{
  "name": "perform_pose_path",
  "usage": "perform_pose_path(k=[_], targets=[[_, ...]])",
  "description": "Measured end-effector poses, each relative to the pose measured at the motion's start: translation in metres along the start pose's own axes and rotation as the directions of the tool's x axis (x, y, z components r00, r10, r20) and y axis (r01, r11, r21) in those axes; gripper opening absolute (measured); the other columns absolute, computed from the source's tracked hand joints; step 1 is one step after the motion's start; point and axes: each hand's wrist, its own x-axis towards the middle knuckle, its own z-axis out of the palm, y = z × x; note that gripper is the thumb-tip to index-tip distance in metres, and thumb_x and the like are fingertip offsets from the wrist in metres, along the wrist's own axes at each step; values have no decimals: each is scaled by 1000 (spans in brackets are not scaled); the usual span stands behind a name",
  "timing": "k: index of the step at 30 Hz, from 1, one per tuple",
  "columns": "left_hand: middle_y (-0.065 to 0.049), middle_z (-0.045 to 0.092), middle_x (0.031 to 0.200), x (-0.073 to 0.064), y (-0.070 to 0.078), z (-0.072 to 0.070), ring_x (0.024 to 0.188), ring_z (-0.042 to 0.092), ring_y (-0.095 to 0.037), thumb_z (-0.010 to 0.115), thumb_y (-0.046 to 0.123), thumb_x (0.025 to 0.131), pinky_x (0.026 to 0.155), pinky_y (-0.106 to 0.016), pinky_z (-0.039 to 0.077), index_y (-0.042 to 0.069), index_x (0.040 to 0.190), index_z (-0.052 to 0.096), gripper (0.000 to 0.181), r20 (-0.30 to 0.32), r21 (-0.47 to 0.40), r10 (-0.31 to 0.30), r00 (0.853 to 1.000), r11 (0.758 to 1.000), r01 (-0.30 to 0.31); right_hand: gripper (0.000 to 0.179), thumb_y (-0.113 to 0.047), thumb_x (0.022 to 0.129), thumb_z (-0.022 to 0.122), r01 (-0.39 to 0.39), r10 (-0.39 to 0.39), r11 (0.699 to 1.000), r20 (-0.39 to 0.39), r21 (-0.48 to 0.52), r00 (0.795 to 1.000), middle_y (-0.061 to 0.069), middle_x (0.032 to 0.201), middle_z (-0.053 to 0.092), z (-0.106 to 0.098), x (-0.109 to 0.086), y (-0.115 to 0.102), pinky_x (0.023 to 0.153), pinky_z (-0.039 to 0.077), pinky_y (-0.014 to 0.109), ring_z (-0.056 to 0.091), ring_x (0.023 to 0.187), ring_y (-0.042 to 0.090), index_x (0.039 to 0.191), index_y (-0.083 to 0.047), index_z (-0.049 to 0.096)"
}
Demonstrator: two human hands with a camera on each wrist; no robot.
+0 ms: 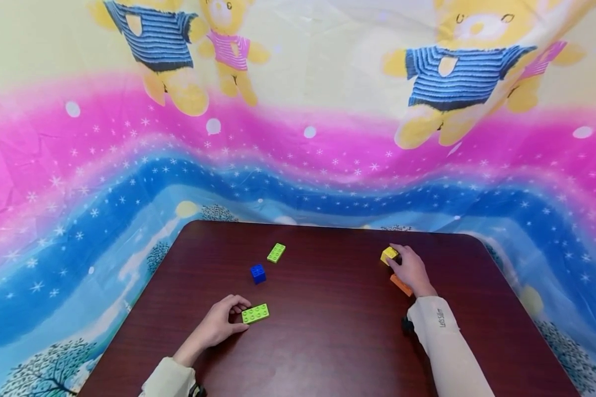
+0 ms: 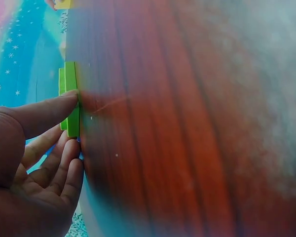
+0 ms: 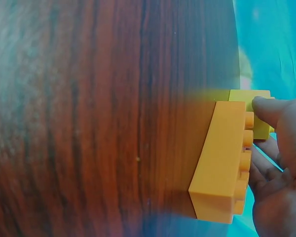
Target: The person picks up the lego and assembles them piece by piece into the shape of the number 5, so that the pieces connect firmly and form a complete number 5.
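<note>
In the head view, my left hand (image 1: 219,321) pinches the end of a flat lime-green building brick (image 1: 255,314) on the table. Its thumb (image 2: 64,102) crosses the brick's near side in the left wrist view, with the fingers partly hidden behind. My right hand (image 1: 411,269) grips a small yellow brick (image 1: 389,256) between thumb and fingers, toward the far right of the table. Just nearer than that, an orange brick (image 1: 401,285) lies beside the hand. In the right wrist view, the orange brick (image 3: 218,160) shows its studs toward the palm and partly covers the yellow one.
A blue brick (image 1: 258,274) and a second lime-green brick (image 1: 276,252) lie on the left half of the dark brown table (image 1: 328,309). Behind the far edge hangs a printed cloth (image 1: 298,149) with bears and snowflakes.
</note>
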Motion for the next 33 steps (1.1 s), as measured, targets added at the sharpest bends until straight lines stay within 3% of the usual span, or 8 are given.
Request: perform_pose_path(k=[9,23,33], targets=[[1,66,102,1,1,0,94,63,-14,88,6,80,84,-27,55,14,108,71,33,-8,9,22,1000,1000,-22,55,-14,103,64,-10,10,1000,20,17,1000,28,134,55,-1,0,1,94,55,57,62,110,41,154,-1,45],[-2,66,100,-1,5,-1,91,64,-19,87,4,81,81,-31,56,11,106,72,30,-11,10,63,998,998,-63,55,-14,103,64,-13,12,1000,26,28,1000,27,133,55,-2,-1,1,96,55,57,62,109,41,154,-1,45],[0,66,100,3,7,-1,92,64,-17,86,6,82,83,-31,56,12,107,72,29,12,3,60,998,998,-60,56,-14,104,64,-20,19,999,24,28,1000,26,134,55,-1,-1,1,95,55,57,62,112,41,155,-3,44]])
